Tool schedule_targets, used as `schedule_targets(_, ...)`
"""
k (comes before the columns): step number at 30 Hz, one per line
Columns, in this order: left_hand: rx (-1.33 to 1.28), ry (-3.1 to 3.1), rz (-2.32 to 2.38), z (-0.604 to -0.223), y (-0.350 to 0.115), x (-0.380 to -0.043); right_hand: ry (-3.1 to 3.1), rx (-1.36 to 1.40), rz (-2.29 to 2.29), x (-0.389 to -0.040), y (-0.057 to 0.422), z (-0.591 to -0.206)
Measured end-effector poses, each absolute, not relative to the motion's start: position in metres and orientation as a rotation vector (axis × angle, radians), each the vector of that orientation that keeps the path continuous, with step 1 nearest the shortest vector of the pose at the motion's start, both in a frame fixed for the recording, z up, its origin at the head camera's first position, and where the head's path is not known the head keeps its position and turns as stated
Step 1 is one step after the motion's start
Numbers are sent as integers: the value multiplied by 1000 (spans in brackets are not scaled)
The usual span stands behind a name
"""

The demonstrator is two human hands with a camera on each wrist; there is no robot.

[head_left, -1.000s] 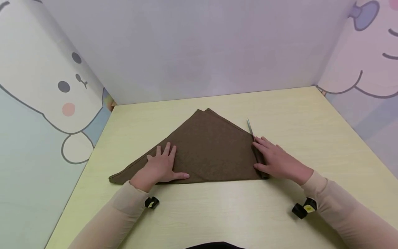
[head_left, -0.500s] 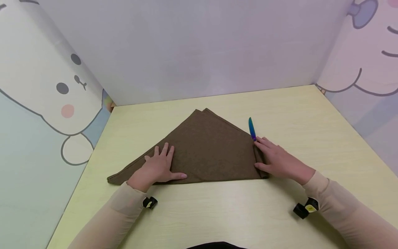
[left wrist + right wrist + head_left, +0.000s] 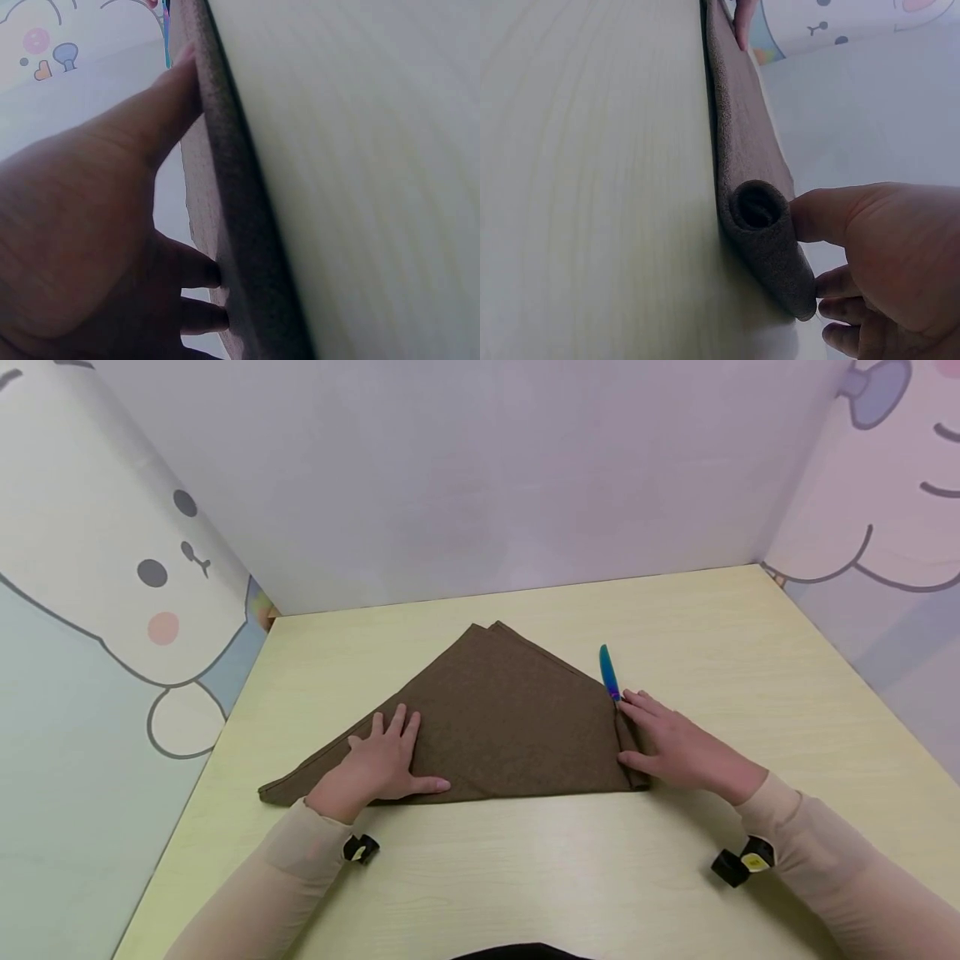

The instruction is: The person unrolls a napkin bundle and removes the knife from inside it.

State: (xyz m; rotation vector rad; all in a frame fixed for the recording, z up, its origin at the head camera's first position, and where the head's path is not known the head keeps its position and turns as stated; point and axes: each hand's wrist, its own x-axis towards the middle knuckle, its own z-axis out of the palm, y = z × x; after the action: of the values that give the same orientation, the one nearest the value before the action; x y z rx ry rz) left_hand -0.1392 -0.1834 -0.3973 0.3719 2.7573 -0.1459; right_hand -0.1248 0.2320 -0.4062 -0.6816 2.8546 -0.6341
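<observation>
A brown cloth [image 3: 502, 718], folded into a broad triangle, lies on the table with its peak at the back. Its right end is turned into a small roll [image 3: 776, 247]. From that roll a blue knife blade [image 3: 608, 672] sticks out toward the back; the rest of the knife is hidden. My left hand [image 3: 375, 764] rests flat on the cloth's left part, fingers spread and thumb along the front edge. My right hand [image 3: 678, 747] lies over the roll, its thumb touching the roll's left side and its fairly straight fingers at the far end, close to the blade.
The pale wood-grain table [image 3: 510, 877] extends in front of the cloth and to both sides. A plain back wall [image 3: 480, 485] rises behind it, with cartoon-printed walls left and right. Both wrists carry small black devices.
The knife blade, edge-on a second ago, now shows its flat blue side. My right hand and the roll have shifted slightly right. The left hand stays in place on the cloth.
</observation>
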Motion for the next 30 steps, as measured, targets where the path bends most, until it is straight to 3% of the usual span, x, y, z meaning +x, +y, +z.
schedule_targets(30, 382, 2764, -143, -399, -191, -140, 2797, -611, -661, -124, 245, -400)
